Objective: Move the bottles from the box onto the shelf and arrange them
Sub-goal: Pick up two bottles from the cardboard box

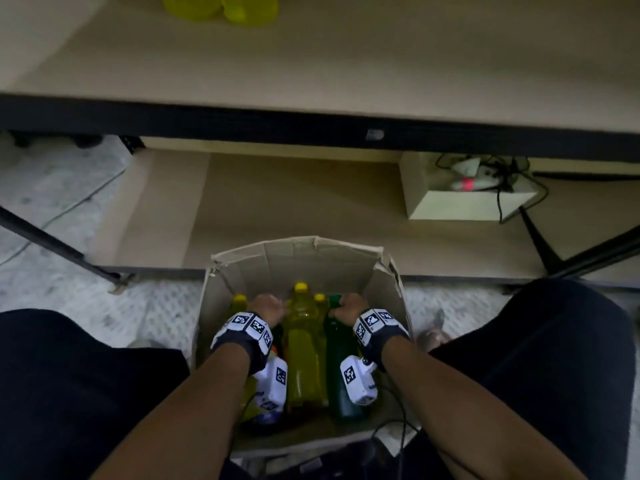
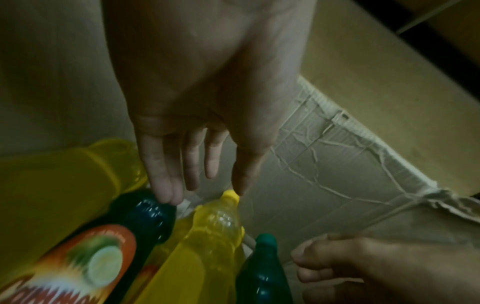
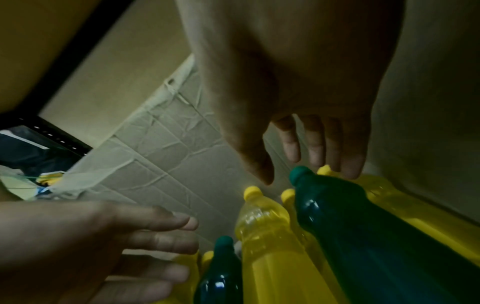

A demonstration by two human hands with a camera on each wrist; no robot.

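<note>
An open cardboard box (image 1: 301,258) on the floor between my knees holds several yellow and green bottles standing upright. My left hand (image 1: 266,308) is inside it with straight fingers (image 2: 166,185). Their tips touch the shoulder of a dark green bottle with an orange label (image 2: 145,214), and the thumb hovers by a yellow bottle (image 2: 215,226). My right hand (image 1: 349,308) reaches in with its fingers (image 3: 350,160) spread over the capped green bottle (image 3: 350,226), holding nothing. Two yellow bottles (image 1: 221,6) stand on the beige shelf (image 1: 346,57) above.
The shelf's black front edge (image 1: 311,126) runs across just beyond the box. On the lower board (image 1: 277,209) behind the box sits a small white box (image 1: 464,199) with tangled cables. Black frame legs slant at the left (image 1: 52,244) and right (image 1: 588,254).
</note>
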